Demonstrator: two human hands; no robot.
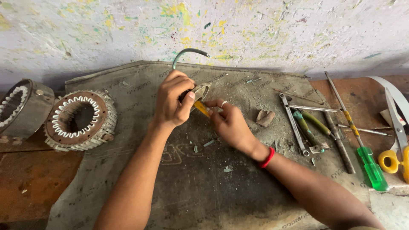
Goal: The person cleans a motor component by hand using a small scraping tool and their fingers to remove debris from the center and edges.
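Note:
My left hand [172,101] is closed around a small dark part from which a grey-green cable [184,53] curves up and to the right. A pale metal piece [202,90] sticks out beside my left thumb. My right hand [230,122], with a ring on one finger and a red band at the wrist, pinches a small yellow piece [202,108] right below that metal piece. Both hands work over a dirty grey mat [191,179].
Two round motor stators with white windings [81,120] [19,108] lie at the left. To the right lie a spanner [294,124], green-handled pliers [309,127], a green-handled screwdriver [362,151], metal rods and yellow-handled scissors [398,136]. A paint-spattered wall [255,30] stands behind.

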